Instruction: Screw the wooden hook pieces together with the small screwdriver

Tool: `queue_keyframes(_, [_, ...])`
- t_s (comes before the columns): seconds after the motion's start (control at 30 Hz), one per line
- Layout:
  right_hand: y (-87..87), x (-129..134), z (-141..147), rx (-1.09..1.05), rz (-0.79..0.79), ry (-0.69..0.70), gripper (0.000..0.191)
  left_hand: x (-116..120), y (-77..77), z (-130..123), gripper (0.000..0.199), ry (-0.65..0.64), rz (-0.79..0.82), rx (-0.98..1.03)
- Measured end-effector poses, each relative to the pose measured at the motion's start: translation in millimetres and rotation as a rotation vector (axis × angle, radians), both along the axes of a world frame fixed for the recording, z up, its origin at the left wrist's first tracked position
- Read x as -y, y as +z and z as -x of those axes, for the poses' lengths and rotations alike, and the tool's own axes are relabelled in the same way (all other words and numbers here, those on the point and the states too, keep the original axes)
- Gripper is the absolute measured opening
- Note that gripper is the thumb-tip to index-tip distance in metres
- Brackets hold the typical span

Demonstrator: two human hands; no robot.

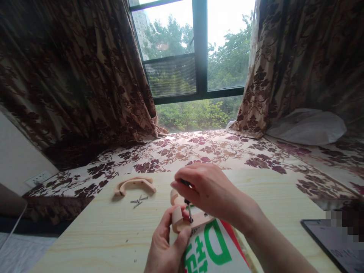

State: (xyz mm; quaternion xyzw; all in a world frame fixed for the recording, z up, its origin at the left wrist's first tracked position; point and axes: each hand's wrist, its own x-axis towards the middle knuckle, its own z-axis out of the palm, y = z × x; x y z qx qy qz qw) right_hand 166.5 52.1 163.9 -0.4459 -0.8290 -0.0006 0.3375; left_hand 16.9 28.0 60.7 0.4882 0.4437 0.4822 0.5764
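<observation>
My right hand (203, 187) is closed round the dark handle of a screwdriver (190, 211), which stands nearly upright with its tip at a hole in a pale wooden piece (200, 220). Fingers and thumb of my left hand (170, 239) pinch the rounded end of that same piece from the left. Under the piece lies a white package (209, 250) with green lettering and a red edge. Two curved wooden parts (135, 184) rest together at the left, and several screws (138, 201) lie just below them.
The pale wooden table (96, 231) bears a dark-edged tablet or phone (327, 242) at the right. Some small dark bits are on its left part. Behind are a flowered cloth (196, 149), a white plastic bag (308, 127), curtains and a window.
</observation>
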Motion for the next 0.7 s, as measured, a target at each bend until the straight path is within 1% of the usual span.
queue_keyframes(0.07, [-0.8, -1.9, -1.8, 0.004, 0.004, -0.096, 0.029, -0.9, -2.5, -0.7, 0.043, 0.008, -0.001, 0.011])
queue_keyframes(0.1, [-0.2, -1.0, -2.9, 0.005, 0.010, -0.122, 0.029, -1.4, -3.8, -0.8, 0.044, 0.015, -0.004, 0.013])
queue_keyframes(0.17, [3.0, 4.1, -4.8, 0.004, 0.047, -0.094, 0.028, -2.1, -6.0, -0.1, 0.043, 0.029, -0.012, 0.008])
queue_keyframes(0.27, [9.3, 13.4, -5.9, -0.005, 0.136, 0.069, 0.021, -2.4, -6.7, 2.5, 0.041, 0.002, 0.008, -0.001])
queue_keyframes(0.33, [11.1, 14.9, -5.5, -0.008, 0.151, 0.137, 0.018, -2.0, -5.7, 3.6, 0.043, -0.018, 0.030, 0.002])
queue_keyframes(0.4, [9.9, 11.3, -5.2, -0.017, 0.138, 0.119, 0.021, -1.1, -3.8, 3.3, 0.044, -0.022, 0.047, 0.004])
queue_keyframes(0.5, [5.7, 3.7, -5.7, -0.035, 0.120, 0.002, 0.027, 0.4, -0.7, 0.8, 0.043, -0.024, 0.046, 0.015])
queue_keyframes(0.57, [4.3, 2.5, -5.9, -0.033, 0.098, -0.059, 0.027, 1.0, 0.3, -0.2, 0.043, -0.025, 0.027, 0.025])
queue_keyframes(0.63, [5.0, 5.2, -5.1, -0.016, 0.082, -0.047, 0.025, 0.9, 0.0, 0.3, 0.041, -0.017, 0.013, 0.015])
queue_keyframes(0.7, [6.7, 9.3, -3.4, 0.012, 0.078, 0.031, 0.022, 0.2, -1.4, 1.9, 0.041, -0.011, 0.013, -0.004])
